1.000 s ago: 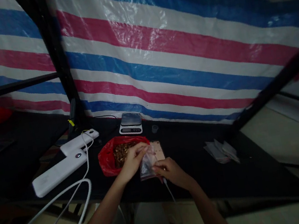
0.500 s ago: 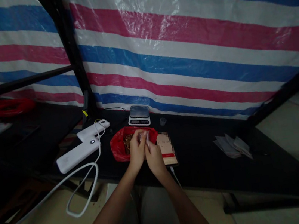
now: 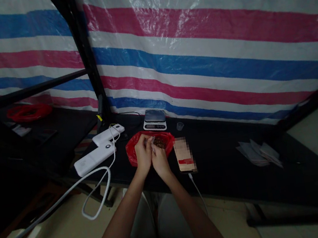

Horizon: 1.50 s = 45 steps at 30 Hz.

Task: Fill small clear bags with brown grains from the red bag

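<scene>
My left hand (image 3: 143, 153) and my right hand (image 3: 160, 160) are close together over the near part of a red plastic bag (image 3: 131, 149). The fingers of both are closed on a small clear plastic bag (image 3: 152, 140), mostly hidden by them. Whether anything is inside it I cannot tell. Within the open red bag, a heap of small brown pieces (image 3: 159, 142) shows just beyond my right hand; their kind is too small to make out. Behind the red bag stands a white kitchen scale (image 3: 154, 120) with a dark top plate.
A small clear cup (image 3: 180, 125) stands right of the scale. A phone (image 3: 184, 155) with a cable lies beside the red bag. White power banks (image 3: 95, 158) and a looped cable are at left. Several flat clear bags (image 3: 259, 152) lie farther right on the black table (image 3: 218, 170).
The view has shifted, so the table's things appear farther right. Relative to the red bag, both hands have moved left, uncovering brown pieces on its right side. They still hold the clear bag.
</scene>
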Each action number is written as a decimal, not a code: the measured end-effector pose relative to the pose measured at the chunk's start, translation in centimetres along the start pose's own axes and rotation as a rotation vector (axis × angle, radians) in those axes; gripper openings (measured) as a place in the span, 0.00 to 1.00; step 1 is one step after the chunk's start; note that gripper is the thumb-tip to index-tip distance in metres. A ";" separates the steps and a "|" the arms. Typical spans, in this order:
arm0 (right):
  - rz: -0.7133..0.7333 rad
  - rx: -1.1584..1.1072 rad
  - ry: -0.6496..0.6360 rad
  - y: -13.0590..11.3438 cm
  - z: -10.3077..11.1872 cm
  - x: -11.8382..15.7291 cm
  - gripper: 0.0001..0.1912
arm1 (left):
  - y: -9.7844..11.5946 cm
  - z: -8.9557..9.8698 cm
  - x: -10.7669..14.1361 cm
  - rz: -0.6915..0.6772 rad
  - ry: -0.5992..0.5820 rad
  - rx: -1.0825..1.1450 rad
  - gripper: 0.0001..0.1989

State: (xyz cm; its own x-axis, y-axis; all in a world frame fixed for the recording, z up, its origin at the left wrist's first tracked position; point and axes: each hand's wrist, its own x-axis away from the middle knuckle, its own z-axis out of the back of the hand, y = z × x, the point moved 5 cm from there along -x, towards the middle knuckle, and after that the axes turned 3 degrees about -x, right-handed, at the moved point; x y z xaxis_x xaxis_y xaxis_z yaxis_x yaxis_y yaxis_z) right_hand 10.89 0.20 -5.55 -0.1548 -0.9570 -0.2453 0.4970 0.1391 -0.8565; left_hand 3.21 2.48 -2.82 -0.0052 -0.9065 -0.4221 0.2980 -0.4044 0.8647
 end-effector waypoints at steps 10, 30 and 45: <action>-0.107 -0.287 0.032 1.4 5.9 1.2 0.16 | 1.3 -3.6 -1.2 0.115 -0.147 0.410 0.12; -0.915 0.395 0.891 18.7 44.3 14.4 0.27 | 18.7 -42.2 8.0 -0.472 -0.855 -0.143 0.16; -1.118 0.522 0.709 23.2 45.2 11.7 0.24 | 14.2 -41.8 12.8 -0.436 -0.914 -0.239 0.21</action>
State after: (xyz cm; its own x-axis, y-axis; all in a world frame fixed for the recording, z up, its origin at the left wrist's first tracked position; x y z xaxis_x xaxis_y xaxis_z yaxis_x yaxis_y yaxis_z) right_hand 59.17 -19.29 -7.74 -0.9799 -0.1494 0.1325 0.0590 -0.8504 -0.5228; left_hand 47.22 -9.83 -7.37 -0.8494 -0.4742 -0.2316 0.2777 -0.7747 0.5681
